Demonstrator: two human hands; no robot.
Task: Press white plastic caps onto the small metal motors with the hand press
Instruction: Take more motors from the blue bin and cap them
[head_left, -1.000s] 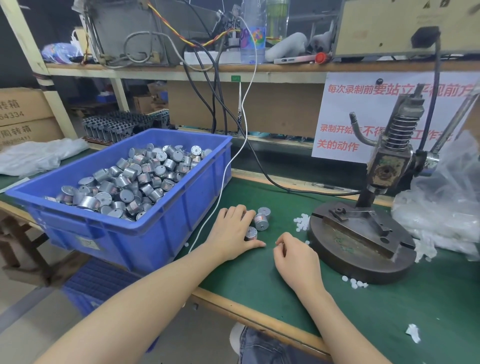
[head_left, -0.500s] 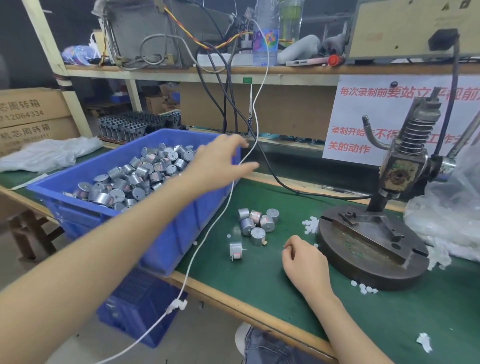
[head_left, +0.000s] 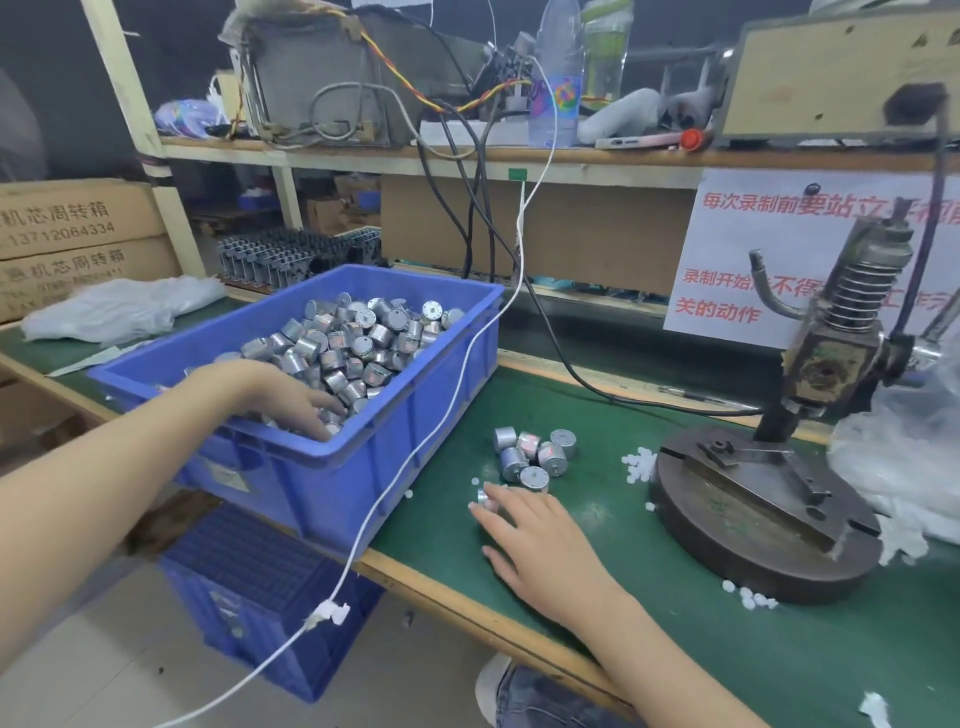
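Head view: the left hand (head_left: 291, 397) reaches into the blue bin (head_left: 363, 467), fingers down among the motors (head_left: 353, 343); I cannot tell whether it holds any. The right hand (head_left: 540, 540) lies on the mat (head_left: 597, 415), fingers straight, tips touching one motor (head_left: 484, 496) beside a loose cluster (head_left: 535, 452). White caps (head_left: 640, 462) lie against the press (head_left: 769, 499).

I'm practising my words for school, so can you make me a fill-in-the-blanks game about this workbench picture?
1. The left hand reaches among metal ____ in the bin.
2. That bin is coloured ____.
3. The mat under the right hand is coloured ____.
4. The caps beside the hand press are coloured ____.
Missing words: motors, blue, green, white.
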